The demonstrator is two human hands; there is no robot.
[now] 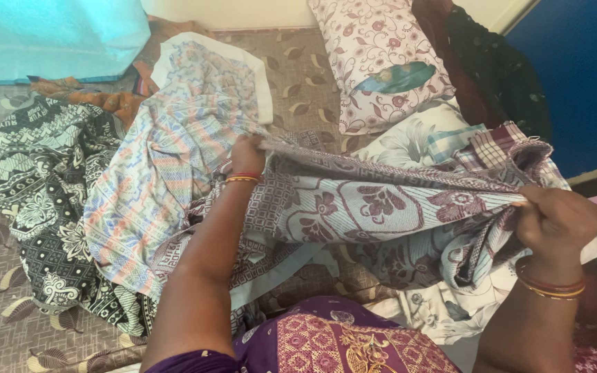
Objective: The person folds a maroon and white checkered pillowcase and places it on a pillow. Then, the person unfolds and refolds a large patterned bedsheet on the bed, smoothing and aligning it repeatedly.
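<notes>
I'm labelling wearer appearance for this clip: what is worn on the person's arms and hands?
Both forearms are bare. The left hand has red and gold bangles at its wrist; the right hand wears similar red and gold bangles. A purple sleeve edge shows at the left upper arm.

The left arm reaches forward and up from the body, nearly straight, forearm bare. Its hand (247, 153) is closed in a pinch, fingers curled over and knuckles facing the camera, gripping a fold of cloth (381, 200) at its edge. Red and gold bangles (242, 177) sit at that wrist. The right arm is bent, the elbow low and the forearm rising. The right hand (560, 222) is a loose fist, back of the hand toward the camera, thumb side pointing left, clamped on the same cloth. Bangles (548, 286) ring that wrist too. The two hands are well apart.
</notes>
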